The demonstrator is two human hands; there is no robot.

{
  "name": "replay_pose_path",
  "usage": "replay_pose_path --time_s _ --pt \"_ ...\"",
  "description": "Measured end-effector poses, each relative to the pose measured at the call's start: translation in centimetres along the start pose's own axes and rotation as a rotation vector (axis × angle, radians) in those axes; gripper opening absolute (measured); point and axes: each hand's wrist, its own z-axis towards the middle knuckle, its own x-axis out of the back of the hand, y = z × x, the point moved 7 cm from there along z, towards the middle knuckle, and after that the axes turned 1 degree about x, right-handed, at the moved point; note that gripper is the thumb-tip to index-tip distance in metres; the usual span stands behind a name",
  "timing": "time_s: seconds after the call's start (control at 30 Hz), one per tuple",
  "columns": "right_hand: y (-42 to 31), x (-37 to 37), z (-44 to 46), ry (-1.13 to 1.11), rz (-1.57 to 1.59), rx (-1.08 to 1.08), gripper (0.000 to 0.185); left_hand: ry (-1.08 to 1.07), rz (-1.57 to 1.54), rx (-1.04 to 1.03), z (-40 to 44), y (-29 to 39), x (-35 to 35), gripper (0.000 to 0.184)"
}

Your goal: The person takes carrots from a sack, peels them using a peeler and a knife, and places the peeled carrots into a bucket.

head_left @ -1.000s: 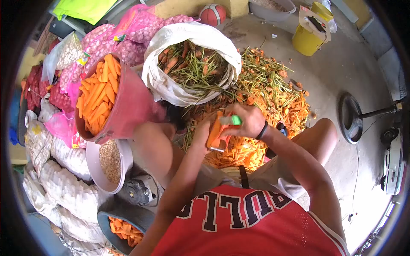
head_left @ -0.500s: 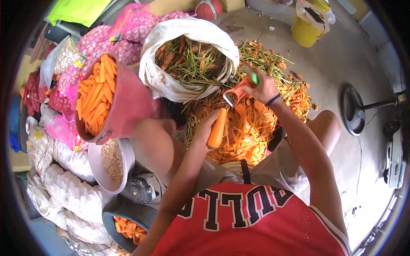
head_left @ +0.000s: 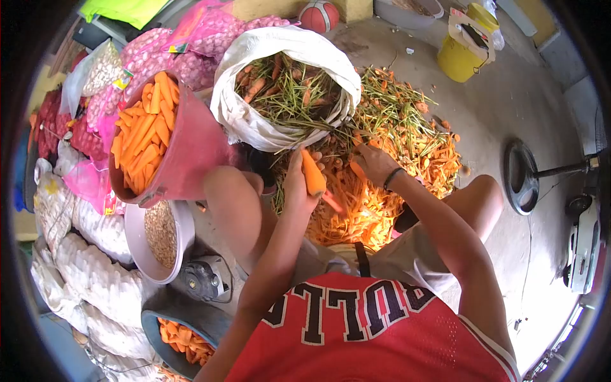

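Observation:
My left hand (head_left: 298, 183) is closed around a peeled carrot (head_left: 312, 173), which tilts over the heap of orange peelings (head_left: 356, 219). Over the same heap, my right hand (head_left: 377, 164) has its fingers bent together beside an orange piece; what they grip is not clear. A blurred reddish object (head_left: 333, 202) shows just below the carrot, too smeared to name. Beyond my hands stands an open white sack (head_left: 232, 114) holding unpeeled carrots and green stalks. More stalks and carrot scraps (head_left: 398, 105) lie right of the sack.
To the left are a red bucket (head_left: 200, 149) of peeled carrots, a pale basin (head_left: 186, 229), a dark bucket (head_left: 213, 321) with orange pieces, and white sacks (head_left: 95, 267). A yellow bucket (head_left: 458, 58) and a black round base (head_left: 522, 177) stand on the right.
My right hand has moved down and left, and the orange peeler with the green part no longer shows clearly in it. My left hand has risen slightly with the carrot, which is now turned differently.

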Motion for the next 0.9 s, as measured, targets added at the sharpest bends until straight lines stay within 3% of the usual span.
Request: replay_pose_path --time_s 0.1,0.17,0.2,0.33,0.47,0.67,0.9 --pt "-2.1 1.7 -0.1 0.044 0.169 0.010 0.027 0.106 -0.035 -0.041 1.0 -0.6 1.5 0.029" --pt "-4.9 2.7 -0.7 0.058 0.252 0.098 0.035 -0.026 -0.059 -0.064 1.7 -0.6 1.2 0.029" --pt "-6.2 3.3 -1.2 0.065 0.216 0.124 0.054 -0.060 -0.085 -0.046 1.7 -0.7 0.1 0.028" --pt "-7.2 3.8 -1.2 0.144 0.098 0.209 0.078 -0.116 -0.070 -0.003 1.2 -1.4 -1.0 0.032" --pt "-7.1 4.1 -1.0 0.133 0.060 0.169 0.074 -0.205 -0.015 -0.067 0.8 -1.5 -2.2 0.036" --pt "-6.5 4.4 -0.9 0.170 0.076 0.201 0.073 -0.138 -0.011 -0.059 0.5 -1.7 -2.8 0.035" --pt "-6.7 5.7 -1.2 0.221 0.120 0.233 0.068 -0.150 -0.064 -0.006 0.6 -1.9 -2.5 0.026"
